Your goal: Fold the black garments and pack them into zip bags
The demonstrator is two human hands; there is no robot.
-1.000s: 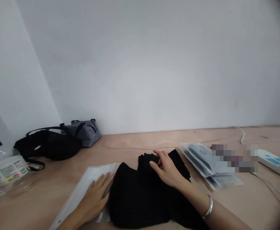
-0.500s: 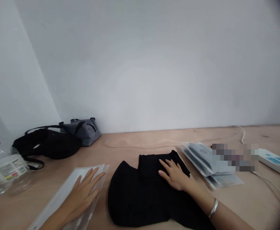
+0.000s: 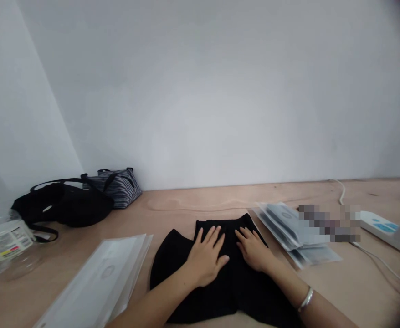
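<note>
This looks like a plain packing room or small workshop rather than a home — a bare plywood desk point(image 3: 193, 205) runs along a blank white wall point(image 3: 203, 91). A stack of clear plastic sleeves point(image 3: 100, 278) lies near left, and filled sleeves point(image 3: 289, 228) pile up on the right, with a black garment point(image 3: 172, 264) between them. A power strip point(image 3: 381, 225) and its cable point(image 3: 340, 191) sit far right — a black bag point(image 3: 66, 207) and a striped bag point(image 3: 118, 184) are in the far left corner.

both hands point(image 3: 207, 259) seemingly flat on black garment point(image 3: 182, 287).
</note>
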